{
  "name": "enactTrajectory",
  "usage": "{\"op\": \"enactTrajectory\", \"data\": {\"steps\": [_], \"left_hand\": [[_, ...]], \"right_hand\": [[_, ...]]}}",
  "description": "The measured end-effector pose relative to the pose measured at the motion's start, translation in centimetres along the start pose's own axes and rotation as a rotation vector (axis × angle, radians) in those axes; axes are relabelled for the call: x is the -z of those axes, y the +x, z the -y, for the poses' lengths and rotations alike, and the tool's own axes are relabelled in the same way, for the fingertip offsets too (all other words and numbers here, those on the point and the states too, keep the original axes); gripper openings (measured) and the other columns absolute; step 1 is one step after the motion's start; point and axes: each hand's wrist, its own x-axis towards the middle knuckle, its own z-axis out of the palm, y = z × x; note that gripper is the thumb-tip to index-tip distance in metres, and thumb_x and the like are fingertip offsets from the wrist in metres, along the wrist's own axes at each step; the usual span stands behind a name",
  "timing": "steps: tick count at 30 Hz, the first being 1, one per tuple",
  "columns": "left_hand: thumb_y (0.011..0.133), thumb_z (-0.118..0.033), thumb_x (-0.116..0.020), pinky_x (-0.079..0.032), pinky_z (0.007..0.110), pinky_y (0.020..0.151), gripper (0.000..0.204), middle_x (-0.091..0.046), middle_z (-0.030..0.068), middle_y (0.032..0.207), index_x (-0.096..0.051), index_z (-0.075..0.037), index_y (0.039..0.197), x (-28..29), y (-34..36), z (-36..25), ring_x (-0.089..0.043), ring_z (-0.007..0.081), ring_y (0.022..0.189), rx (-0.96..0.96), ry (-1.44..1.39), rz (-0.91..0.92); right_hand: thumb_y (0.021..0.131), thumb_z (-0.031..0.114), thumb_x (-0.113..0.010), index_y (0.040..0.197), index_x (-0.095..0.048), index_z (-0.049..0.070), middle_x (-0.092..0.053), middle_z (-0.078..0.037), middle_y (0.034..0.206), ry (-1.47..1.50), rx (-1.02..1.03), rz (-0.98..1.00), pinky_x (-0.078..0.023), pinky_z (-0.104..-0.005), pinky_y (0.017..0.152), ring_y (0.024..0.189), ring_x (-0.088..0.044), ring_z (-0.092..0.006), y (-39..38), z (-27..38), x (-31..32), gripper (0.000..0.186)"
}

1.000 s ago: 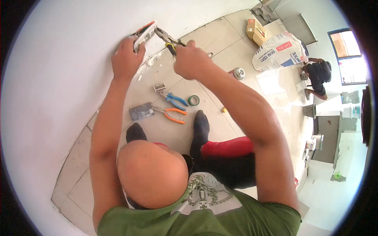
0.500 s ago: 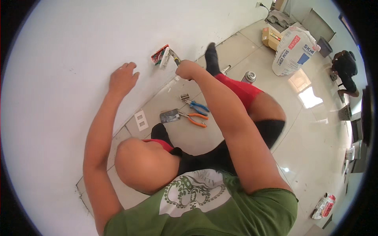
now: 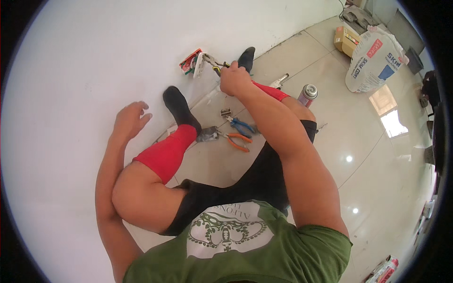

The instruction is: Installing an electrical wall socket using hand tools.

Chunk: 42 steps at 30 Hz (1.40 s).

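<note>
Right hand [image 3: 236, 79] clamped on one pair of pliers [image 3: 216, 69], left hand [image 3: 130, 121] loosely spread, two more pairs [image 3: 241, 123] on the floor [image 3: 330, 118].

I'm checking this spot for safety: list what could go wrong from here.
The right hand holds yellow-and-black-handled metal pliers at the white rectangular frame; with the left hand off it, the frame could twist. The silver-topped cylindrical metal can beside the bent right knee might get knocked over.

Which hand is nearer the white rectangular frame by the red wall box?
Right. The right hand is just right of the frame, yellow-handled pliers reaching it; the left hand is farther, lower left.
</note>
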Motion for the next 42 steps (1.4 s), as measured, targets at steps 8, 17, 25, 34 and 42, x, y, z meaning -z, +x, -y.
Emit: {"op": "enactTrajectory", "data": {"steps": [8, 17, 25, 34, 42], "left_hand": [[0.089, -0.027, -0.07, -0.052, 0.042, 0.078, 0.029, -0.068, 0.0123, 0.095, -0.069, -0.005, 0.107, 0.0, 2.4, -2.0, -0.066, 0.0297, 0.086, -0.065, -0.057, 0.014], [0.089, -0.024, -0.068, -0.053, 0.047, 0.081, 0.022, -0.069, 0.014, 0.097, -0.068, -0.006, 0.103, 1.1, 14.4, -8.4, -0.067, 0.0353, 0.089, -0.483, 0.179, -0.06], [0.091, -0.028, -0.066, -0.053, 0.048, 0.087, 0.032, -0.072, 0.0199, 0.099, -0.07, -0.003, 0.111, -9.4, 20.4, -11.5, -0.069, 0.0378, 0.097, 0.081, -0.189, -0.297], [0.092, -0.018, -0.069, -0.06, 0.041, 0.081, 0.063, -0.045, 0.0269, 0.147, -0.044, 0.001, 0.146, -14.4, 15.8, -18.6, -0.066, 0.0344, 0.11, 0.204, -0.948, -0.559], [0.089, -0.004, -0.07, -0.064, 0.027, 0.065, 0.073, -0.04, 0.0244, 0.145, -0.035, -0.001, 0.153, -17.6, 16.4, -17.0, -0.064, 0.0264, 0.11, 0.16, -1.131, -0.71]], "right_hand": [[0.083, 0.012, -0.059, 0.095, -0.062, -0.001, -0.062, -0.014, 0.079, 0.983, -0.066, 0.475, -0.055, -0.0394, 0.061, 0.077, -0.067, -0.0243, 3.7, -3.5, -3.0, 0.018], [0.082, 0.021, -0.063, 0.086, -0.064, 0.0, -0.064, -0.017, 0.071, 0.766, 0.068, 0.644, -0.051, -0.0431, 0.062, 0.068, -0.066, -0.0281, -6.8, -3.0, -9.8, 0.021], [0.081, 0.019, -0.066, 0.108, -0.067, 0.006, -0.068, -0.017, 0.092, 0.875, -0.225, 0.286, -0.054, -0.0417, 0.079, 0.082, -0.069, -0.0318, -4.8, -1.5, -2.3, 0.03], [0.078, 0.01, -0.063, 0.117, -0.065, 0.001, -0.061, -0.019, 0.114, 0.817, -0.11, -0.039, -0.049, -0.0397, 0.095, 0.105, -0.063, -0.0347, -3.1, -3.4, -5.1, 0.04], [0.077, 0.006, -0.061, 0.128, -0.059, 0.001, -0.057, -0.022, 0.133, 0.564, -0.076, -0.086, -0.044, -0.0433, 0.106, 0.124, -0.056, -0.0401, -2.0, -1.4, -3.8, 0.052]]}}
